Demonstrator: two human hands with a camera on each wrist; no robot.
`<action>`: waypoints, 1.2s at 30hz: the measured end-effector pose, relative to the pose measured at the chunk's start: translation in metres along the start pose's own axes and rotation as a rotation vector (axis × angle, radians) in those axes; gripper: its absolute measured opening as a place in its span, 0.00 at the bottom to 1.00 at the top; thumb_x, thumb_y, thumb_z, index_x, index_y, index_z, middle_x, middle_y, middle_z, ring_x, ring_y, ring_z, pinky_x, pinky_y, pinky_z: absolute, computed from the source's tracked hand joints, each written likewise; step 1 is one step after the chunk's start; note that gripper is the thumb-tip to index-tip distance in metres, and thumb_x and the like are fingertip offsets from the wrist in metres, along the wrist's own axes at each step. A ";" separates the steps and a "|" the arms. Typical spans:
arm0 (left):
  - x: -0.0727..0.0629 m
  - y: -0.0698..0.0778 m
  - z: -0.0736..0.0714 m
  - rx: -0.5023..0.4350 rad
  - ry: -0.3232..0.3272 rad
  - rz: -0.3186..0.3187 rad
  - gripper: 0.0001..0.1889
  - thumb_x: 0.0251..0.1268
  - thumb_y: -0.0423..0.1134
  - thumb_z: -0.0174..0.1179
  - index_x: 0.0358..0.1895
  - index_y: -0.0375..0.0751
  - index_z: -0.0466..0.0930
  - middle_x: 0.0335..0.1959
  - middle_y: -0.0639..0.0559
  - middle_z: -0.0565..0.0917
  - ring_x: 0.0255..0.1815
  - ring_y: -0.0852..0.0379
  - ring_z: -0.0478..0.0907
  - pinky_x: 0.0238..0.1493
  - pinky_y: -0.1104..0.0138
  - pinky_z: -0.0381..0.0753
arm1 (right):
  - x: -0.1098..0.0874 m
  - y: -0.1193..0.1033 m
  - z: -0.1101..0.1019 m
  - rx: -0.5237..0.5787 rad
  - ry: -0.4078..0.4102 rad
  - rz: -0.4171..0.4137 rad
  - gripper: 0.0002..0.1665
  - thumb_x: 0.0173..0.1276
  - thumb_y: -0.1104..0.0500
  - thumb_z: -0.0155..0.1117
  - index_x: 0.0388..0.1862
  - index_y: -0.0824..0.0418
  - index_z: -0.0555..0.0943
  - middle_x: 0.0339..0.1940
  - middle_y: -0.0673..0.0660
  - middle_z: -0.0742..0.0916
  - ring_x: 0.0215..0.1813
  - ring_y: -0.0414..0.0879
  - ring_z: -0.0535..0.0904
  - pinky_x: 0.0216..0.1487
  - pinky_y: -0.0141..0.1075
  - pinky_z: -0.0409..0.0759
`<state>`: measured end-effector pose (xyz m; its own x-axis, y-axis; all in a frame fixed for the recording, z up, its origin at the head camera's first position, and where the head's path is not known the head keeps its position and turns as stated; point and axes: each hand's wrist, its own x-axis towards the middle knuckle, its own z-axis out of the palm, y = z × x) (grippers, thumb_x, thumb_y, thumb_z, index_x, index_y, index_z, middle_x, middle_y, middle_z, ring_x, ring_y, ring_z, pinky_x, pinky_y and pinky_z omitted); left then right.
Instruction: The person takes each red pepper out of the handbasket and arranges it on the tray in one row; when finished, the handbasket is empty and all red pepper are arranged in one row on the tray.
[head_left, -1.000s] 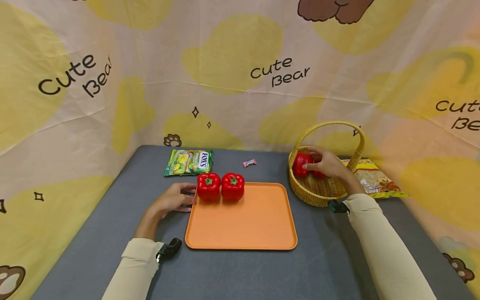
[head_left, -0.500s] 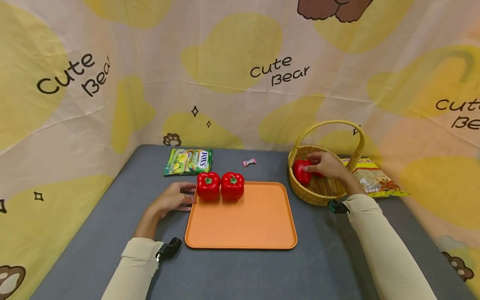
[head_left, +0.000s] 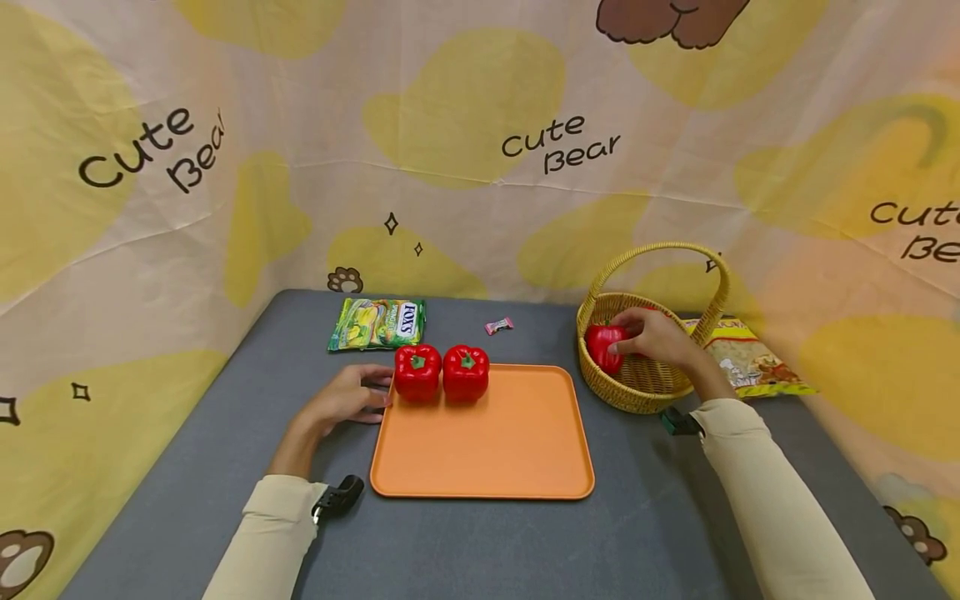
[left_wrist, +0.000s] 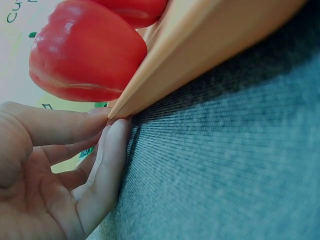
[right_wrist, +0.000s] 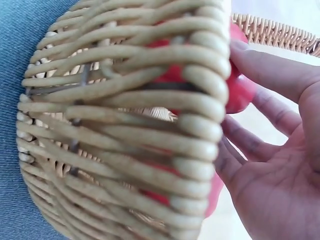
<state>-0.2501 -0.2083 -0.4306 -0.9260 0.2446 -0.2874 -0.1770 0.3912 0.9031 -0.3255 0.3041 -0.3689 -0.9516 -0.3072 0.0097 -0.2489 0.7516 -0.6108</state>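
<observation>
In the head view my left hand [head_left: 351, 397] is at the left edge of the orange tray [head_left: 483, 454]. The left wrist view shows its thumb and fingers pinching the tray's rim [left_wrist: 145, 82]. Two red bell peppers [head_left: 417, 372] [head_left: 466, 373] sit side by side at the tray's back left. My right hand [head_left: 654, 336] reaches into the wicker basket [head_left: 626, 400], its thumb and fingers around a red bell pepper [head_left: 604, 347] at the left inside. Another patch of red [right_wrist: 214, 195] shows lower in the basket in the right wrist view; the hand partly hides it in the head view.
A green FOX'S candy bag [head_left: 377, 324] lies behind the tray on the left. A small pink wrapped candy [head_left: 498, 326] lies at the back middle. Right of the basket is a yellow food packet [head_left: 757, 358]. The basket's tall handle [head_left: 667, 246] arches over the right hand.
In the basket the bell pepper has shifted slightly nearer and tipped, with the right hand moving along with it. The left hand, the tray and its two peppers have stayed put.
</observation>
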 end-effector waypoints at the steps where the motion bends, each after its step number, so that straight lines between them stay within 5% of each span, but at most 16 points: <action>1: 0.000 0.000 0.000 0.002 -0.001 0.001 0.32 0.74 0.29 0.57 0.78 0.26 0.63 0.74 0.27 0.71 0.62 0.39 0.83 0.51 0.55 0.91 | -0.001 0.000 0.001 0.006 0.005 -0.009 0.28 0.67 0.56 0.77 0.60 0.68 0.81 0.55 0.68 0.87 0.56 0.59 0.84 0.54 0.41 0.82; 10: 0.002 -0.001 0.002 -0.003 0.001 -0.007 0.31 0.74 0.29 0.57 0.78 0.27 0.64 0.74 0.28 0.72 0.61 0.41 0.83 0.51 0.56 0.91 | -0.013 0.003 0.008 0.033 0.015 -0.021 0.28 0.69 0.54 0.76 0.62 0.66 0.78 0.64 0.69 0.83 0.65 0.63 0.79 0.63 0.53 0.80; 20: 0.002 -0.004 0.001 -0.007 -0.002 0.007 0.32 0.73 0.29 0.58 0.78 0.26 0.64 0.74 0.27 0.71 0.62 0.39 0.83 0.51 0.55 0.91 | -0.027 0.005 0.011 0.065 0.006 -0.021 0.46 0.71 0.51 0.74 0.80 0.67 0.66 0.73 0.73 0.77 0.72 0.69 0.74 0.72 0.65 0.73; 28: 0.002 -0.004 0.002 -0.005 0.002 0.006 0.32 0.73 0.30 0.58 0.78 0.26 0.64 0.74 0.27 0.71 0.62 0.39 0.82 0.50 0.55 0.92 | -0.040 0.004 0.010 0.026 0.036 -0.016 0.45 0.71 0.50 0.73 0.80 0.65 0.68 0.72 0.73 0.77 0.66 0.70 0.78 0.65 0.63 0.80; 36: 0.003 -0.003 0.001 0.003 0.002 0.006 0.32 0.74 0.30 0.57 0.78 0.26 0.63 0.75 0.27 0.71 0.63 0.39 0.82 0.51 0.56 0.91 | -0.051 -0.007 0.005 0.077 0.087 0.012 0.47 0.70 0.54 0.74 0.82 0.64 0.65 0.76 0.72 0.72 0.70 0.71 0.74 0.66 0.65 0.79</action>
<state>-0.2521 -0.2078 -0.4347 -0.9277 0.2450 -0.2816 -0.1707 0.3924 0.9038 -0.2742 0.3116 -0.3689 -0.9674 -0.2439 0.0684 -0.2256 0.7068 -0.6704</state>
